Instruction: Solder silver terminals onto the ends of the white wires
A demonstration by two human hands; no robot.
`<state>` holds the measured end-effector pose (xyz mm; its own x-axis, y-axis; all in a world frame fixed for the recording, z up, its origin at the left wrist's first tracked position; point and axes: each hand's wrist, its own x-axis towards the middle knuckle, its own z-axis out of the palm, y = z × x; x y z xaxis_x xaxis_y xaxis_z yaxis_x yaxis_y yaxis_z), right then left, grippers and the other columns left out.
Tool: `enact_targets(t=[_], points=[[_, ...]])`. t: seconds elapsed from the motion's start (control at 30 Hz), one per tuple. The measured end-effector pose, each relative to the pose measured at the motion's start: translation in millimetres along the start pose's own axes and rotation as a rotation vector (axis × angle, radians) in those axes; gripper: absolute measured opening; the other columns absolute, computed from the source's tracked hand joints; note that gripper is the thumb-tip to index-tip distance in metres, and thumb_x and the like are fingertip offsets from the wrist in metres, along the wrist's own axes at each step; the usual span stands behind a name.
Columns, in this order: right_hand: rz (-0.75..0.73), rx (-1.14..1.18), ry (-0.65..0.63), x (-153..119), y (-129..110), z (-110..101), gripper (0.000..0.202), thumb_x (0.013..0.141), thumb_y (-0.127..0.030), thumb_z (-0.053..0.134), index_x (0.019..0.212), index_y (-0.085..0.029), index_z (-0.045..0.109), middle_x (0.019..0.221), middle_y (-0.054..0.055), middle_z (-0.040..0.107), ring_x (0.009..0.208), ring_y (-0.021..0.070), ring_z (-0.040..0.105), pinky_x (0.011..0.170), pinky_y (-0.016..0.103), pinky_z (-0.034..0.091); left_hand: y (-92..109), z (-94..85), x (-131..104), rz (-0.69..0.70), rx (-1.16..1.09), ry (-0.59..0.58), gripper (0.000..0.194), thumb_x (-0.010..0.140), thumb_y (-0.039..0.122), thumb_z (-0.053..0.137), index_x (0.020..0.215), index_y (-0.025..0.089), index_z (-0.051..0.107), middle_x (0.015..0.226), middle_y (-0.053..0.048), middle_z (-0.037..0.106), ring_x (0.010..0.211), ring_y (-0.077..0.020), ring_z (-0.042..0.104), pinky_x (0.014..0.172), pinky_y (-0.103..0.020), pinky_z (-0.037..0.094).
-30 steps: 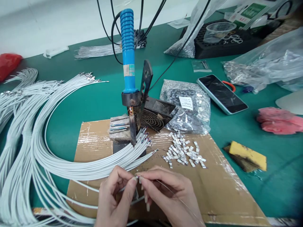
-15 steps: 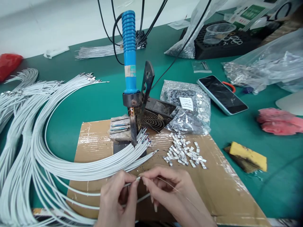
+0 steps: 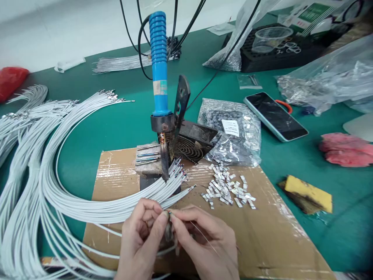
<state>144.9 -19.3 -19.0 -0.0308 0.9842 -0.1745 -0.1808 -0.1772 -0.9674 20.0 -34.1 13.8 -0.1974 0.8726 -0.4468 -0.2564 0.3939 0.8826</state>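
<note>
Above the cardboard, my left hand [image 3: 142, 237] is closed, thumb and forefinger pinching the end of a white cable [image 3: 167, 251]. My right hand [image 3: 204, 237] is closed too, its fingertips meeting the left ones at the cable's tip. A thin solder wire [image 3: 205, 238] runs back across the right hand. The fingers mostly hide the tip. Just beyond stands a blue-handled soldering iron [image 3: 159, 66] in its holder, tip pointing down. Below it lies a bundle of white cables [image 3: 140, 208] with stripped ends. Small metal tabs [image 3: 224, 184] are scattered to the right.
A cardboard sheet [image 3: 279, 241] covers the front of the green table. More cable bundles [image 3: 26, 194] fill the left. A silvery bag [image 3: 230, 132], a phone [image 3: 275, 116], a yellow sponge [image 3: 309, 194] and a pink cloth [image 3: 346, 149] lie to the right. Black cords [image 3: 227, 54] hang down behind.
Both hands have drawn closer together and shifted slightly left and up. The fingers now cover the cable tip that showed between them before.
</note>
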Motion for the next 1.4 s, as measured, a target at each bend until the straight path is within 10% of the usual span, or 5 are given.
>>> enact_targets(t=[0.23, 0.6, 0.9, 1.17, 1.4], points=[[-0.493, -0.312, -0.062, 4.3, -5.9, -10.1, 0.038, 0.088, 0.0, 0.071, 0.11, -0.028, 0.083, 0.081, 0.0, 0.079, 0.065, 0.0125, 0.074, 0.064, 0.019, 0.06, 4.8, 3.7, 2.8, 0.034, 0.009, 0.076, 0.04, 0.074, 0.051, 0.091, 0.078, 0.015, 0.074, 0.065, 0.0, 0.066, 0.058, -0.0082, 0.051, 0.055, -0.015, 0.039], [0.292, -0.011, -0.354, 17.0, -22.2, -33.5, 0.023, 0.093, -0.042, 0.075, 0.105, -0.026, 0.086, 0.06, -0.005, 0.058, 0.048, 0.0073, 0.055, 0.045, 0.014, 0.048, -8.2, 3.6, 1.4, 0.183, 0.326, 0.182, 0.014, 0.079, 0.03, 0.075, 0.069, 0.02, 0.074, 0.063, -0.001, 0.068, 0.055, -0.0113, 0.056, 0.05, -0.016, 0.041], [-0.154, -0.419, -0.377, 18.3, -34.0, -38.6, 0.022, 0.099, -0.017, 0.064, 0.102, -0.028, 0.083, 0.079, -0.001, 0.072, 0.068, 0.0119, 0.066, 0.06, 0.02, 0.047, -18.5, 3.0, 2.1, 0.347, 0.596, 0.184, 0.017, 0.082, 0.026, 0.065, 0.067, 0.023, 0.074, 0.058, 0.001, 0.068, 0.05, -0.0121, 0.057, 0.05, -0.021, 0.039], [0.149, -0.069, -0.086, 19.2, -24.6, -45.2, 0.015, 0.088, -0.037, 0.079, 0.083, -0.025, 0.086, 0.063, -0.001, 0.064, 0.048, 0.0095, 0.057, 0.046, 0.019, 0.048, 3.9, 7.4, 2.1, 0.113, 0.355, 0.199, 0.012, 0.068, 0.028, 0.075, 0.061, 0.018, 0.075, 0.051, 0.003, 0.057, 0.045, -0.0072, 0.039, 0.045, -0.017, 0.028], [0.197, 0.04, -0.196, 14.6, -22.3, -31.9, 0.01, 0.084, -0.037, 0.084, 0.086, -0.029, 0.09, 0.069, -0.001, 0.065, 0.051, 0.0082, 0.06, 0.049, 0.016, 0.052, 14.3, 11.5, 3.0, 0.039, 0.152, 0.196, 0.009, 0.059, 0.017, 0.083, 0.058, 0.016, 0.074, 0.05, 0.003, 0.062, 0.046, -0.0058, 0.047, 0.046, -0.012, 0.036]])
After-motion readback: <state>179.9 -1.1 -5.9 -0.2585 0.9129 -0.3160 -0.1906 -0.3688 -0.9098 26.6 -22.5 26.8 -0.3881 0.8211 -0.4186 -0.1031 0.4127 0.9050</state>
